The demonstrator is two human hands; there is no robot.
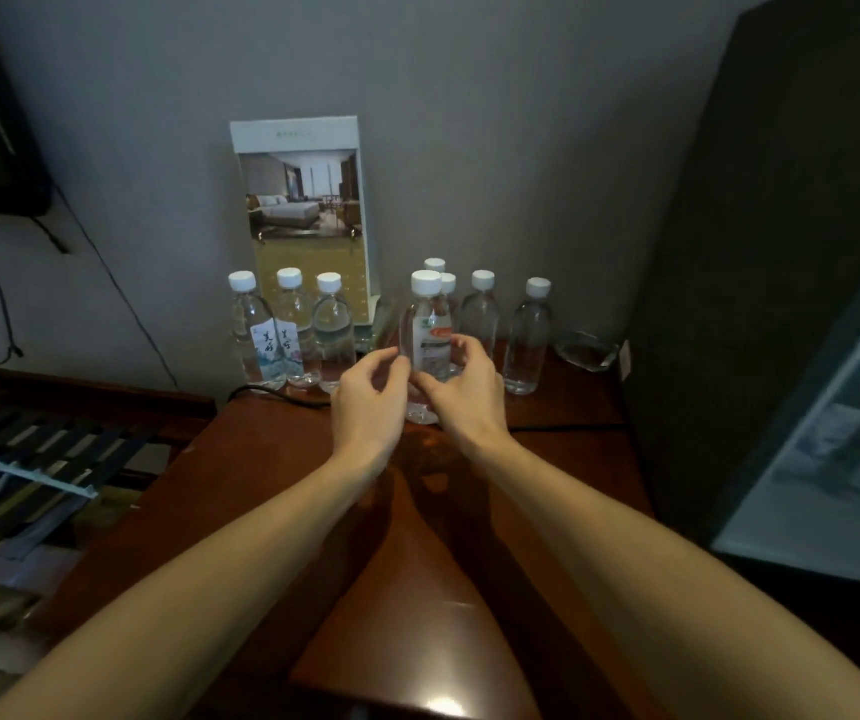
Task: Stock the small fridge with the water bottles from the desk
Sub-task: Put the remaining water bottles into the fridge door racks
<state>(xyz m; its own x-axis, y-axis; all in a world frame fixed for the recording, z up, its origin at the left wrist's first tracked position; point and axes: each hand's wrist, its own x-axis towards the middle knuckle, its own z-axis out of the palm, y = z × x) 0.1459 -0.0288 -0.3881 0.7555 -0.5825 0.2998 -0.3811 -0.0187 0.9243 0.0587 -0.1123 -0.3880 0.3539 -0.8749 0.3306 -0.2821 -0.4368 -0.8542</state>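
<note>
Several clear water bottles with white caps stand at the back of the dark wooden desk (pixel 271 485). Three form a row on the left (pixel 295 330), and others stand on the right (pixel 529 340). In front of them is one water bottle (pixel 427 324) with a red and white label. My right hand (pixel 461 392) grips it from the right, fingers curled round its lower half. My left hand (pixel 368 402) hovers at the bottle's left side with fingers loosely curled. Whether its fingertips touch the bottle is unclear. The small fridge's open door (pixel 833 459) shows at the right edge.
A tall printed card (pixel 308 215) leans on the wall behind the bottles. A glass ashtray (pixel 586 350) sits at the desk's back right, and a black cable (pixel 282 394) runs across the desk. A dark cabinet (pixel 781 226) rises on the right. A slatted rack (pixel 38 454) stands to the left.
</note>
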